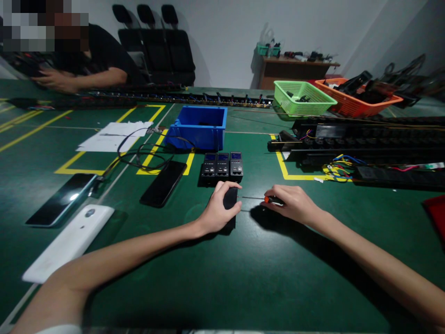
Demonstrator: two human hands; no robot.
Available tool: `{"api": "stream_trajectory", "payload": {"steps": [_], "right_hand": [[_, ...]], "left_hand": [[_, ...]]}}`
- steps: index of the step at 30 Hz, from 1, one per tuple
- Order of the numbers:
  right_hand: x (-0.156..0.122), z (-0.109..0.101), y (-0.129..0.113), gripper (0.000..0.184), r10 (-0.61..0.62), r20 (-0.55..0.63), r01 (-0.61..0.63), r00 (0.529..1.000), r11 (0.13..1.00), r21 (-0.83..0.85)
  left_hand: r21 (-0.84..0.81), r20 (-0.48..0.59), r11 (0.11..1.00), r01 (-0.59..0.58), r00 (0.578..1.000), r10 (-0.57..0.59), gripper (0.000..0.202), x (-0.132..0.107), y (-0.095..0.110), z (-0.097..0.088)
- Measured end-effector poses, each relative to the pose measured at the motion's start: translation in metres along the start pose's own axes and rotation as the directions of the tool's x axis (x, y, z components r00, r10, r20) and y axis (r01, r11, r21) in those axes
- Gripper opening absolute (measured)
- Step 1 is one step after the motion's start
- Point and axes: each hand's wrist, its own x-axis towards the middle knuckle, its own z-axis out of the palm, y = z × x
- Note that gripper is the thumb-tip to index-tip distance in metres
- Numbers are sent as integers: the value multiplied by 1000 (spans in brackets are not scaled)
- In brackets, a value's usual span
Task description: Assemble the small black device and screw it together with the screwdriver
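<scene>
My left hand (218,206) is closed around a small black module (231,198) standing on the green table (243,269). My right hand (291,202) grips a screwdriver with an orange collar (267,199); its thin shaft points left at the module's side. Just behind them, three matching black modules (222,166) with small blue screens stand side by side in a row.
A blue bin (200,127) stands behind the modules, with a black phone (163,183), cable loops (146,153) and paper (113,135) to its left. Another phone (62,199) and a white device (69,241) lie at left. Long black strips (365,139), green (302,97) and orange (358,99) baskets sit right. A person (79,69) works at far left.
</scene>
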Motion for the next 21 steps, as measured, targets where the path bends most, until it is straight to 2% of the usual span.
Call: {"api": "stream_trajectory", "payload": {"steps": [3, 5, 10, 14, 21], "right_hand": [[-1, 0, 2, 19, -116, -33, 112, 993, 988, -104], [0, 0, 2, 20, -117, -33, 114, 993, 990, -89], [0, -4, -2, 20, 21, 26, -24, 999, 989, 142], [2, -8, -5, 22, 121, 130, -159, 984, 929, 334], [7, -14, -10, 26, 205, 214, -286, 955, 832, 476]], "left_hand": [[1, -4, 1000, -2, 1000, 2, 33, 0, -1, 0], [-1, -7, 1000, 1, 1000, -1, 33, 0, -1, 0], [0, -5, 1000, 2, 1000, -2, 32, 1, -2, 0], [8, -6, 1000, -13, 1000, 13, 33, 0, -1, 0], [20, -4, 1000, -15, 1000, 15, 33, 0, -1, 0]]}}
